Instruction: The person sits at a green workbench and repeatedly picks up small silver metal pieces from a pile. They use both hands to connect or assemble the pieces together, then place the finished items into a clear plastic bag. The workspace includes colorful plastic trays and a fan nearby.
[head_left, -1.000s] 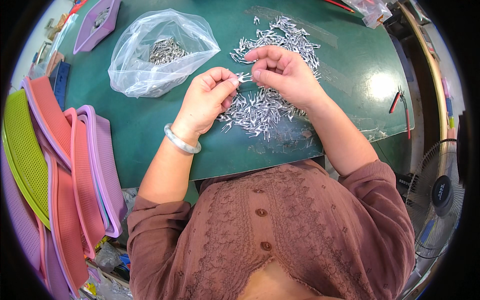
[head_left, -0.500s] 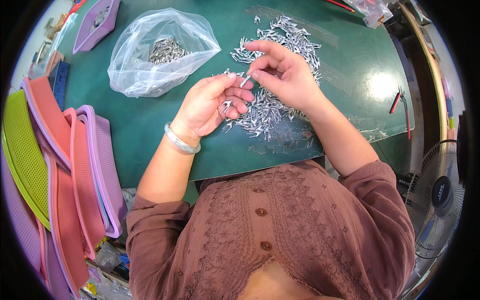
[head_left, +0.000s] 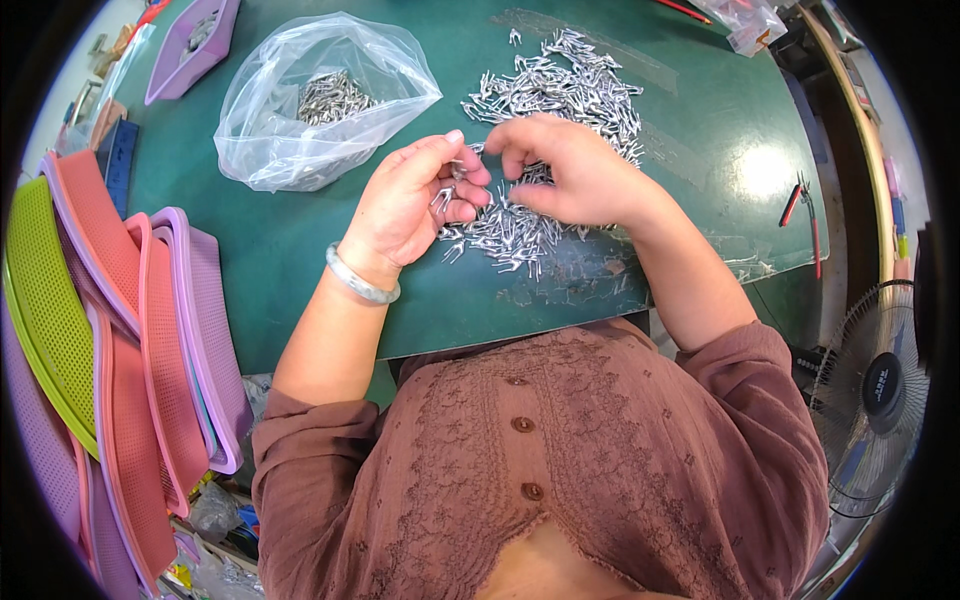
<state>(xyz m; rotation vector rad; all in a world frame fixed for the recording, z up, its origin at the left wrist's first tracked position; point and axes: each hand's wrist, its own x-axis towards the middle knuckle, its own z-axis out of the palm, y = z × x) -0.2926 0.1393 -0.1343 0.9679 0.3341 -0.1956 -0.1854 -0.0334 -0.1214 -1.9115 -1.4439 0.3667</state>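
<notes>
My left hand (head_left: 400,200) is cupped, palm up, its fingers curled round small forked metal pieces (head_left: 444,199). One pronged piece shows at the palm and another bit of metal near the fingertips. Just to the right, my right hand (head_left: 585,178) hovers palm down, thumb and fingers apart, with nothing visible between them. Beneath and beyond it spreads a loose heap of the same silvery pieces (head_left: 570,85), with more of them nearer me. Left of the heap stands an open clear plastic bag (head_left: 255,110) containing similar pieces (head_left: 336,98).
The green tabletop (head_left: 700,240) carries a purple tray (head_left: 185,60) at the far left and red-handled pliers (head_left: 790,205) at the right. Stacked pink, purple and green perforated baskets (head_left: 130,400) crowd the left side. A fan (head_left: 880,385) stands at lower right.
A metal piece pinched between both hands' fingers is now in my left hand. My right fingers have come apart from it and drawn slightly down and right.
</notes>
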